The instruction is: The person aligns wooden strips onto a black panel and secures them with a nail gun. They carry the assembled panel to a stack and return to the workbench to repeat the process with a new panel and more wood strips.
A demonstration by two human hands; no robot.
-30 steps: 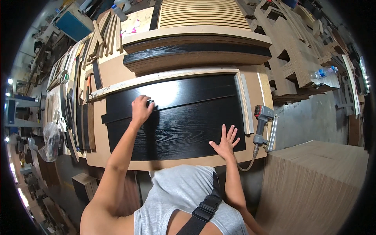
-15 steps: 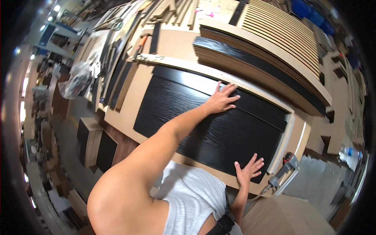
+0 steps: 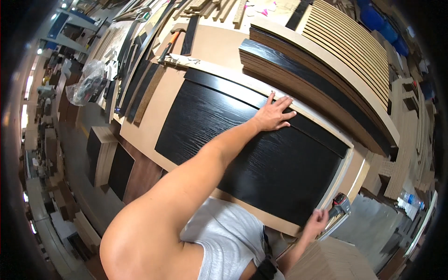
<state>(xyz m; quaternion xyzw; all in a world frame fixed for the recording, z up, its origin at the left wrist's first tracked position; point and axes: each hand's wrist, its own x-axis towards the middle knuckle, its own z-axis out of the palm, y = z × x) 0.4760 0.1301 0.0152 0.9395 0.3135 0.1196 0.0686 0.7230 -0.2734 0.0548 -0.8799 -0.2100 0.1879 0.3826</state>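
Note:
A black wood-grain panel (image 3: pixel 242 154) lies on a tan board in front of me. A narrow black strip (image 3: pixel 317 133) runs along its far side, against a pale edge rail (image 3: pixel 219 77). My left hand (image 3: pixel 273 115) presses on the strip with fingers spread, its fingertips reaching the rail. At the panel's near right corner my right hand (image 3: pixel 316 223) has its fingers curled together. It is beside a grey and red power tool (image 3: pixel 341 204) and covers the tool's front end. Whether it grips the tool or the end of the side rail (image 3: pixel 335 179), I cannot tell.
Stacked black-faced boards (image 3: pixel 298 70) and a slatted panel (image 3: pixel 347 46) stand beyond the panel. A hammer (image 3: pixel 170 45) with an orange handle lies at far left, near several loose strips. A clear plastic bag (image 3: pixel 87 84) sits left. Cardboard (image 3: pixel 326 259) is at near right.
My right hand has moved from lying spread on the panel's near right corner to the power tool beside it, its fingers now curled. My left hand has stayed on the strip. The view has shifted slightly.

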